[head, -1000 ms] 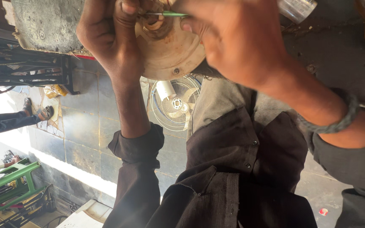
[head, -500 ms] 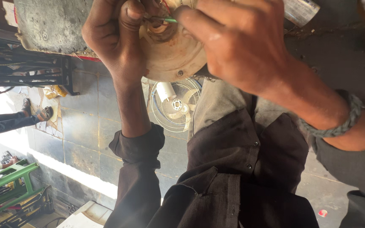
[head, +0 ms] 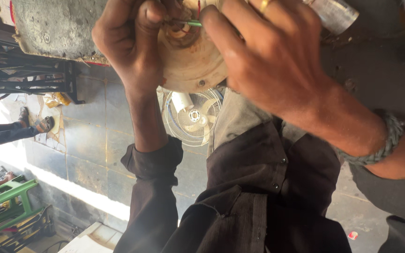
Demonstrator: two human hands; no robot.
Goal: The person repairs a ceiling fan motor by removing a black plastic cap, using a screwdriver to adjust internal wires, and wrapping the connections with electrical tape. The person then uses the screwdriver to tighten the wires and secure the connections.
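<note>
Both hands are working the wiring at the hub of the round fan motor (head: 191,61), held above the lap; left hand (head: 132,42) pinching the green wire (head: 192,22); right hand (head: 268,56) clamped on the casing; next move likely needing fine fingertip grip.

A single head-worn camera looks steeply down the person's own front, very near the two hands at the top of the frame. The left hand (head: 132,47) and right hand (head: 268,61) fill the upper half; below them lie the dark shirt (head: 240,206) and the tiled floor (head: 90,154), farther off.
</note>
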